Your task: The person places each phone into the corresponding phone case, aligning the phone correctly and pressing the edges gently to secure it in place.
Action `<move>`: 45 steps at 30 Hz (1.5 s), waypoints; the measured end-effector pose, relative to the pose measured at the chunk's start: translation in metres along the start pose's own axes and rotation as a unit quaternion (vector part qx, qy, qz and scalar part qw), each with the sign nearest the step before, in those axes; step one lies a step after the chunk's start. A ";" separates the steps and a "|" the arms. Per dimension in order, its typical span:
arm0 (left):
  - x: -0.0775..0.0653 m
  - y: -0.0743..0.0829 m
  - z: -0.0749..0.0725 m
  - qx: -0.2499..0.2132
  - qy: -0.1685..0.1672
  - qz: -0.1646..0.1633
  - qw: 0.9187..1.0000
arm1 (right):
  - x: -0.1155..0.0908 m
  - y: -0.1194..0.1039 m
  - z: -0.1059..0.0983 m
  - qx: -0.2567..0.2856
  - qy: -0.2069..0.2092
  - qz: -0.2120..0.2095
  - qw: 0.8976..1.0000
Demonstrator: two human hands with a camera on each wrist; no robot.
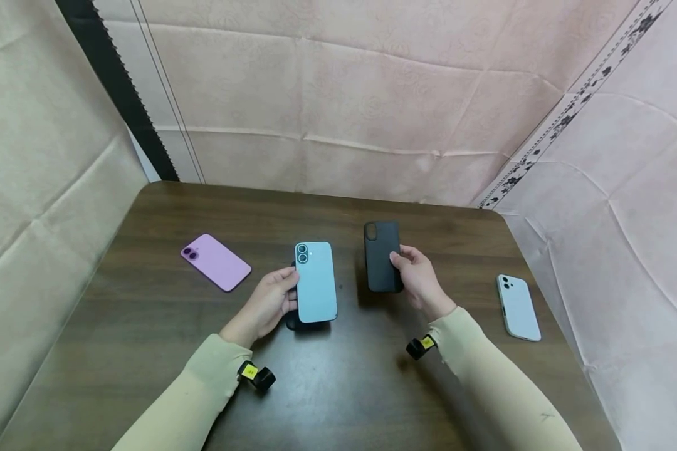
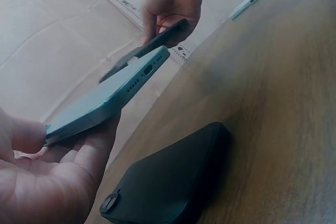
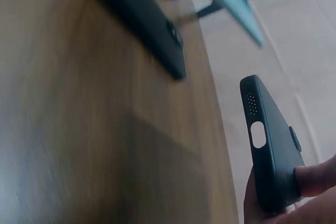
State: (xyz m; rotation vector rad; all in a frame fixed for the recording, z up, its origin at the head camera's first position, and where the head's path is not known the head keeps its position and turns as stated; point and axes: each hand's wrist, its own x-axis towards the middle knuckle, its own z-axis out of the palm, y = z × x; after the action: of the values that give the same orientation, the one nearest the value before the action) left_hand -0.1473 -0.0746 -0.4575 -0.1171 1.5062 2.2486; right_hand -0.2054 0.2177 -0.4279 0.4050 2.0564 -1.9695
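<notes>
A light blue phone [image 1: 317,285] is held by its left edge in my left hand [image 1: 267,305], raised over the table with its back and two lenses facing up. Under it lies a black phone case [image 2: 168,174], mostly hidden in the head view. My right hand [image 1: 423,280] grips another black phone case [image 1: 382,263] by its right side, thumb on the back. Through its camera cutout the table shows, and the right wrist view shows the port opening in its bottom edge. This case is also clear of the table.
At the left lies a purple phone [image 1: 216,262], lens side up. A pale blue phone [image 1: 519,307] rests near the right edge of the brown wooden table [image 1: 350,388]. Light cloth [image 1: 338,94] hangs behind the table and at both sides.
</notes>
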 end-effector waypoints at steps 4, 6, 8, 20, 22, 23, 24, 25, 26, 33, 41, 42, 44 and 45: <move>0.002 -0.001 0.001 0.003 -0.009 0.005 1.000 | -0.011 0.000 0.014 0.010 -0.016 -0.005 1.000; 0.003 -0.001 0.003 0.002 -0.006 0.003 1.000 | -0.016 -0.001 0.020 0.013 -0.028 -0.005 1.000; 0.003 -0.001 0.004 0.001 -0.001 0.003 1.000 | -0.021 -0.001 0.026 0.013 -0.039 -0.005 0.999; 0.004 -0.002 0.006 0.005 0.008 0.002 1.000 | -0.031 0.008 0.050 -0.003 -0.056 -0.020 0.998; 0.005 -0.002 0.005 0.008 0.006 0.003 1.000 | -0.030 0.012 0.052 -0.005 -0.050 -0.023 0.998; 0.005 -0.003 0.004 0.010 0.007 0.003 1.000 | -0.030 0.013 0.052 -0.005 -0.048 -0.024 0.999; 0.005 -0.003 0.003 0.010 0.007 0.004 1.000 | -0.029 0.015 0.053 -0.007 -0.046 -0.026 0.999; 0.005 -0.004 0.002 0.011 0.008 0.005 1.000 | -0.028 0.017 0.054 -0.009 -0.045 -0.027 0.999; 0.005 -0.004 0.001 0.012 0.008 0.005 1.000 | -0.029 0.017 0.054 -0.014 -0.045 -0.029 0.998; 0.005 -0.004 0.001 0.004 0.009 0.004 1.000 | -0.029 0.019 0.058 -0.043 -0.044 -0.036 0.997; 0.004 0.002 0.009 -0.018 0.010 -0.004 1.000 | -0.032 0.015 0.063 -0.048 -0.065 -0.031 0.996; 0.004 0.002 0.010 -0.020 0.011 -0.006 1.000 | -0.033 0.015 0.064 -0.050 -0.068 -0.032 0.996; 0.004 0.004 0.012 -0.024 0.005 -0.003 1.000 | -0.033 0.014 0.064 -0.047 -0.075 -0.035 0.996; 0.004 0.004 0.013 -0.026 0.001 0.000 1.000 | -0.034 0.014 0.064 -0.045 -0.077 -0.036 0.995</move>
State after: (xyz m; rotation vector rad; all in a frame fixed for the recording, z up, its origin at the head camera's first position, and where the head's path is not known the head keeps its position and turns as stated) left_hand -0.1503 -0.0632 -0.4499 -0.1361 1.4493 2.2885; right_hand -0.1693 0.1532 -0.4306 0.1575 2.0785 -1.8737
